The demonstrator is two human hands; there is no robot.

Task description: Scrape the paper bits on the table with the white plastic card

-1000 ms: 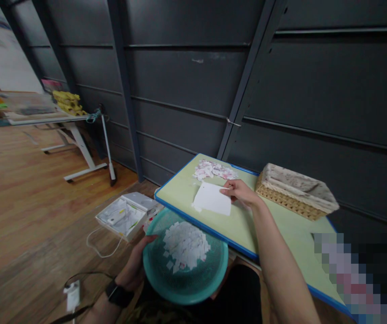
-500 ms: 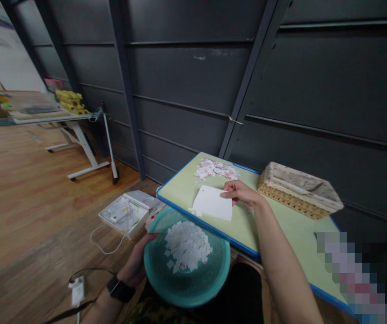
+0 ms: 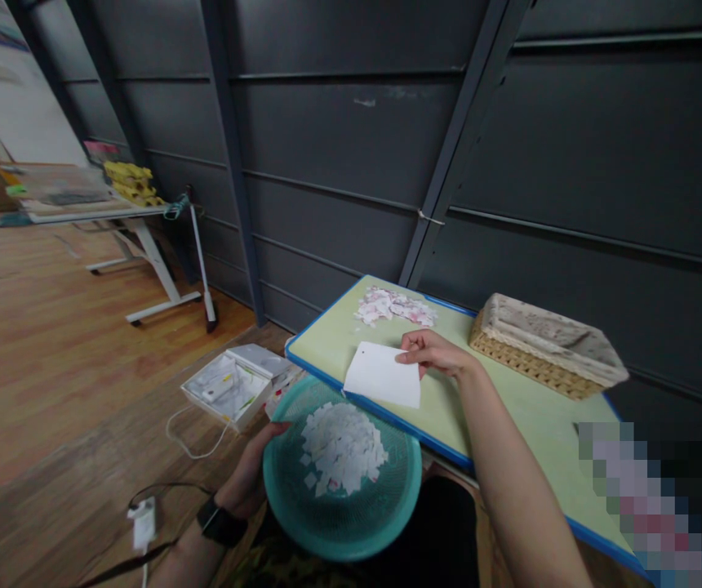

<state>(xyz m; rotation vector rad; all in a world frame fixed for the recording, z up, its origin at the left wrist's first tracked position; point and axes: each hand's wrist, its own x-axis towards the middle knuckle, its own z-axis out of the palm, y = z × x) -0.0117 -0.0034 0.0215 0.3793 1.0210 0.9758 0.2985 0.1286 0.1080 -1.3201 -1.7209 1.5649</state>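
Steadying the teal basket (image 3: 339,539) lower centre, left hand (image 3: 246,469) grips it, likely against spilling paper scraps (image 3: 344,449). Right hand (image 3: 433,354) pinches white card (image 3: 381,376) mid-frame, seemingly leaving the front edge free.

Right grip (image 3: 432,353) pinches ahead (left grip (image 3: 251,470) clasps, lower down).

dim light, faint sheen on wall (image 3: 351,131), stretched edges, pixelated lower right
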